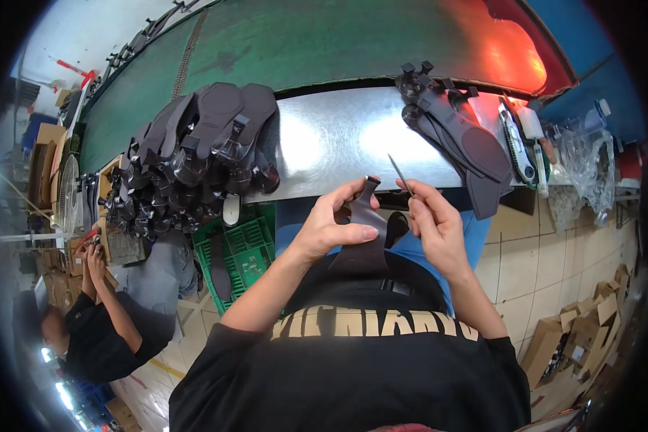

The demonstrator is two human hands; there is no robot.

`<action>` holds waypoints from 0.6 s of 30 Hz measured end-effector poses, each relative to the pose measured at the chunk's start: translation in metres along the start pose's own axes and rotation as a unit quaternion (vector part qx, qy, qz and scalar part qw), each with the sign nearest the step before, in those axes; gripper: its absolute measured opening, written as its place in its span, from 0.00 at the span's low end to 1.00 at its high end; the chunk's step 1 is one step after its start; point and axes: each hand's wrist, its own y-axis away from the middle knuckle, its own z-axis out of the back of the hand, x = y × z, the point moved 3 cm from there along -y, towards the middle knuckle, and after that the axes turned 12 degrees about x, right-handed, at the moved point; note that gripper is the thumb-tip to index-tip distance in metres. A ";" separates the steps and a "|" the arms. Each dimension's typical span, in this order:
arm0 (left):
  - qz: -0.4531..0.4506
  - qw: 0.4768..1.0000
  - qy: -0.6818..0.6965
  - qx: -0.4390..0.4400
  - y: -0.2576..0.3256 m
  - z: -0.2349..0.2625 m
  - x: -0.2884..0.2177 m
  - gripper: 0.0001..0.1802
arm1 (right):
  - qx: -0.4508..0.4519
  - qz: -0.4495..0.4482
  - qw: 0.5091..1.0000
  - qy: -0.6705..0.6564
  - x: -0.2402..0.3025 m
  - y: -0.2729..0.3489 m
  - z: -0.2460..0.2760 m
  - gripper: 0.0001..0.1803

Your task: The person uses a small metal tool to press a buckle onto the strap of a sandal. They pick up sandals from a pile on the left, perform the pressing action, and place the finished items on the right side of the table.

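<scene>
My left hand is closed on a dark moulded piece that looks like a heeled shoe sole, thumb across its face, its narrow end up. In my right hand, thumb and fingers pinch a thin, pointed, blade-like tool, its tip up and leaning left, apart from the piece. A large heap of similar dark soles lies on the metal table to the left. A smaller stack of soles rests at the right, overhanging the near edge.
Beyond the table runs a green conveyor belt. A utility knife and clear plastic bags lie at the right. Green crates stand below the table. At the left, a co-worker's hands hold something red. Cardboard boxes stand lower right.
</scene>
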 end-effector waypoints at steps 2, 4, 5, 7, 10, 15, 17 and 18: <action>0.013 1.000 -0.003 0.022 0.000 -0.002 0.003 0.49 | 0.029 -0.008 1.000 0.003 -0.003 0.002 0.005 0.20; 0.017 0.999 -0.001 0.045 0.000 -0.005 0.004 0.47 | 0.061 -0.026 0.997 -0.025 -0.009 0.004 0.006 0.23; 0.023 0.998 0.004 0.050 0.000 -0.005 0.004 0.47 | 0.079 -0.048 0.995 -0.042 -0.007 0.005 0.005 0.24; 0.035 0.998 0.014 0.060 0.000 -0.007 0.004 0.47 | 0.115 -0.090 0.987 -0.073 0.003 0.009 0.001 0.26; 0.043 0.998 0.020 0.037 0.000 -0.010 0.004 0.46 | 0.121 -0.115 0.981 -0.097 0.002 0.012 -0.005 0.29; 0.051 0.996 -0.022 0.067 -0.002 -0.013 0.004 0.44 | 0.136 -0.123 0.971 -0.152 -0.007 0.011 -0.005 0.29; 0.053 0.995 -0.042 0.076 -0.003 -0.013 0.003 0.44 | 0.121 -0.118 0.961 -0.220 -0.016 0.011 -0.006 0.29; 0.049 0.994 -0.052 0.079 -0.003 -0.015 0.000 0.43 | 0.127 -0.117 0.957 -0.233 -0.018 0.011 -0.005 0.29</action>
